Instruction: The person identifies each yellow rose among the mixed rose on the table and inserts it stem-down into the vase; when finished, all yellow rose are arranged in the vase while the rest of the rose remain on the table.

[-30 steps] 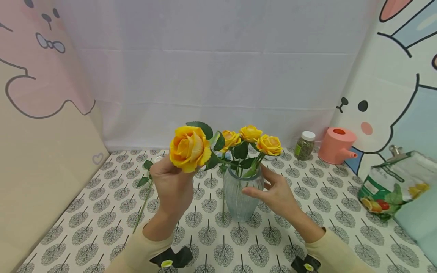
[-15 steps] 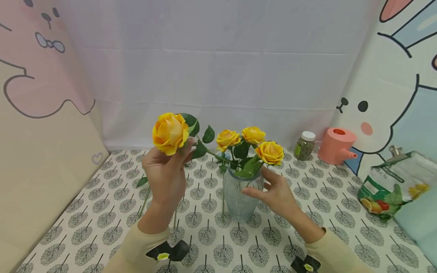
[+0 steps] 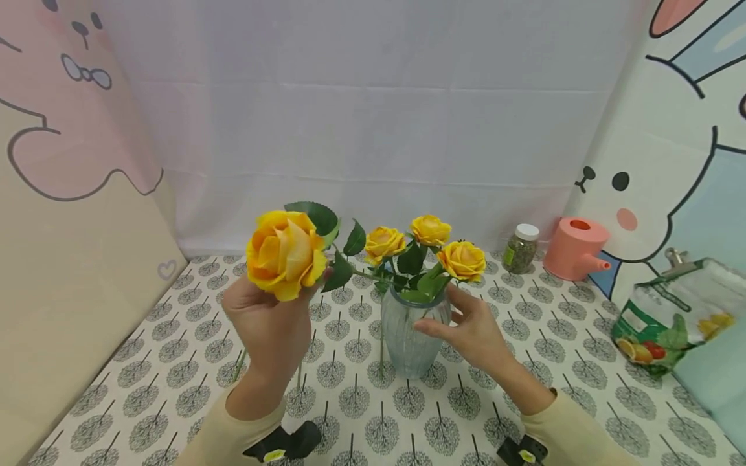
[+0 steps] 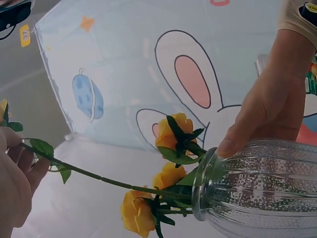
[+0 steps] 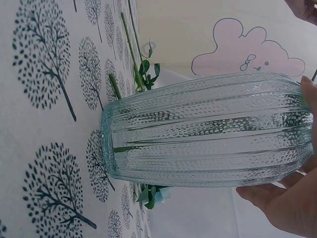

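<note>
In the head view my left hand (image 3: pixel 271 330) pinches a yellow rose (image 3: pixel 285 255) just below its bloom, left of the vase. The rose tilts outward; its green stem (image 4: pixel 109 181) slants across to the vase mouth in the left wrist view. My right hand (image 3: pixel 474 333) holds the ribbed, bluish glass vase (image 3: pixel 410 346) from the right, thumb in front near the rim. Upright on the patterned cloth, the vase (image 5: pixel 213 134) shows stem ends through its glass. Several smaller-looking yellow roses (image 3: pixel 430 230) lean out of its mouth, with green leaves around them.
Loose green stems (image 5: pixel 128 44) lie on the tree-print cloth, partly behind my left hand and the vase. A pale blue flower (image 5: pixel 161 195) lies behind the vase. Back right stand a white-lidded jar (image 3: pixel 520 249), a pink watering can (image 3: pixel 574 249) and a printed plastic bag (image 3: pixel 664 323).
My left hand has moved left with the rose, rising and then dropping a little. Blooms in the vase have shifted slightly. My right hand and the vase stay put.
</note>
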Tool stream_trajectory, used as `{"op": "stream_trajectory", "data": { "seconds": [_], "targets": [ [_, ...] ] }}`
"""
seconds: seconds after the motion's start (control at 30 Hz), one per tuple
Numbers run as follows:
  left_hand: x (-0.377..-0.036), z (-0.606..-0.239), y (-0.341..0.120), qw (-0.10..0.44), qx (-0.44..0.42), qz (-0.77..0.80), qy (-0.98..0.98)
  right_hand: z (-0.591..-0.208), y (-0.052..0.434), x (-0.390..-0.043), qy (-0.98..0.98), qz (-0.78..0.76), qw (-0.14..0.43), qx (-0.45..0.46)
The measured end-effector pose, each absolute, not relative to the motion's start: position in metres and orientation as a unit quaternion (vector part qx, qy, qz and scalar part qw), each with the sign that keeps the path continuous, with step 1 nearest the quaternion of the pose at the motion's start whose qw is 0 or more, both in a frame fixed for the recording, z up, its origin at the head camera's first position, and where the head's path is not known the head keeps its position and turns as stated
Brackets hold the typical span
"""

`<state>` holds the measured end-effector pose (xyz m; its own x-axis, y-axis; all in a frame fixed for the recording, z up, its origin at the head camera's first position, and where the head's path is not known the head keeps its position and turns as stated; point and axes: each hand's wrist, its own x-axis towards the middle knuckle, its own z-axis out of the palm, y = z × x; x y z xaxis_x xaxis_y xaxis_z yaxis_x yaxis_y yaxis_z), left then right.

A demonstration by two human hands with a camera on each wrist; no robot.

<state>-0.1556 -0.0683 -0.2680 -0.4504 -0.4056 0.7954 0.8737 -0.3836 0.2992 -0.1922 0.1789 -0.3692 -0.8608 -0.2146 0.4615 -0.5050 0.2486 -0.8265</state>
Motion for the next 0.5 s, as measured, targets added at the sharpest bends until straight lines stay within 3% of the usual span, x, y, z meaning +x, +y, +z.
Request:
{"op": "stream_trajectory", "data": {
  "seconds": [0.13, 0.5],
  "targets": [
    [-0.151, -0.265, -0.066, 0.458, -0.318, -0.743, -0.371, -0.369, 0.179, -0.193, -0.783, 0.562, 0.132, 0.230],
    [-0.164, -0.276, -0.060, 0.425, -0.376, -0.705, -0.426, -0.369, 0.179, -0.193, -0.787, 0.557, 0.133, 0.230]
  ]
}}
